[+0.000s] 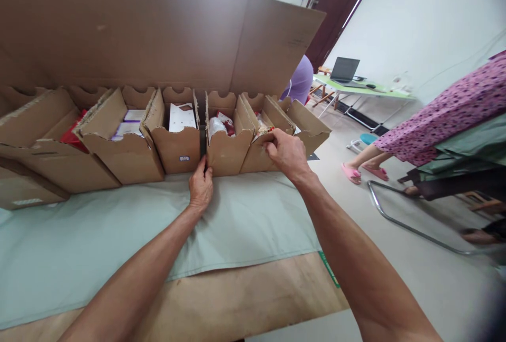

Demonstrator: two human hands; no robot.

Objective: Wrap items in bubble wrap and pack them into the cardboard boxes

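A row of open cardboard bin boxes point(126, 155) stands on a pale green cloth point(118, 236) in front of a tall cardboard panel point(138, 26). My left hand point(201, 188) presses its fingers against the front lower corner of the middle box point(223, 152), which holds white and red packets. My right hand point(288, 153) is curled over the front rim of the box to the right point(256, 155), fingers closed on its cardboard edge. Other boxes hold white cartons and red items.
The cloth lies on a brown cardboard-covered table point(237, 300) whose right edge drops to the floor. A person in a purple patterned garment point(446, 115) with pink slippers sits at the right. A green table with a laptop point(344, 70) stands behind, and a metal chair frame point(399, 221) is nearby.
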